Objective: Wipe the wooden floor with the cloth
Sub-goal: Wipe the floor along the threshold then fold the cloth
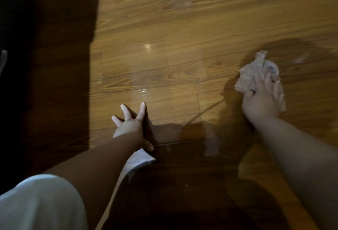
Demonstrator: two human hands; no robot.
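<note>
The wooden floor point(164, 50) fills the view, glossy brown planks with light reflections. A crumpled pale grey cloth point(256, 70) lies on it at the right. My right hand point(261, 99) lies on top of the cloth with fingers curled into its folds, holding it against the floor. My left hand point(130, 123) is planted on the floor at centre, fingers spread and straight, holding nothing.
A deep dark shadow point(45, 65) covers the left side of the floor. My knee in white fabric point(40, 202) fills the lower left. A pale sheet edge point(135, 162) lies on the floor beneath my left wrist.
</note>
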